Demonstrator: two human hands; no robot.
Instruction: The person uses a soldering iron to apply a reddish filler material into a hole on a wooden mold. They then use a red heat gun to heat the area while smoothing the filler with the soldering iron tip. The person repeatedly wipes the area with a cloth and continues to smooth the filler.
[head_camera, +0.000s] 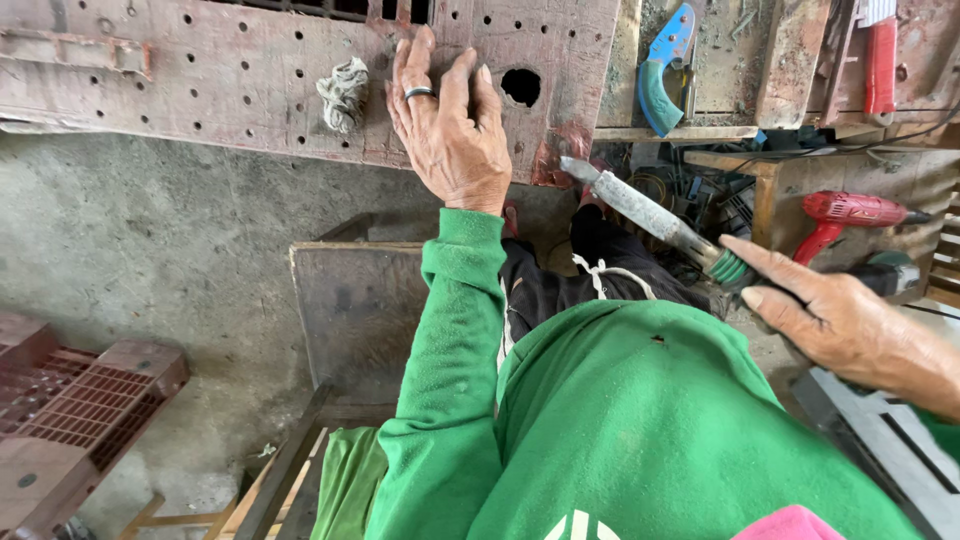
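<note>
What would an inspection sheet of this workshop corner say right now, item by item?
Surface: worn reddish board full of drilled holes, one larger hole near its right end.
Job's things: long tool with a grimy metal shaft and green collar.
Clutter: knotted rag on the board; blue-handled tool, red-handled tool and red power drill at right.
Hands: left hand lies flat on the board, open, a ring on one finger; right hand has its grip on the long tool.
Cables: dark wires tangled beneath the bench.
Surroundings: concrete floor, reddish plastic crate, green sleeves.
</note>
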